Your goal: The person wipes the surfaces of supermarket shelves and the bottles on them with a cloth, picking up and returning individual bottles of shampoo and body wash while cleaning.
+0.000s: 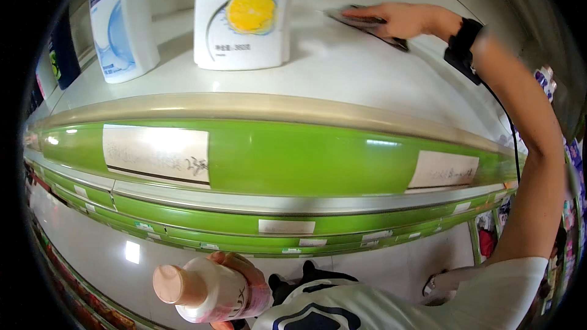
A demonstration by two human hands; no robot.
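My left hand (243, 268) is wrapped around a white and pink Lux bottle (218, 288) with a peach cap, low in front of my body. Up on the white shelf (348, 82), my right hand (396, 20) presses a thin dark cloth (367, 25) against the surface; motion blurs it, so its exact shape is unclear. Left of that hand stands a white bottle with a lemon picture (243, 18), its top cut off by the view. Farther left is a white and blue bottle (121, 27), also upright.
A green price strip (312, 160) with paper labels (156, 156) runs along the shelf's front edge. Lower shelf edges (284, 227) lie beneath it. Dark bottles (64, 50) stand at far left. A sandalled foot (429, 285) rests on the tiled floor (82, 220). A black cord (516, 146) hangs from my right wrist.
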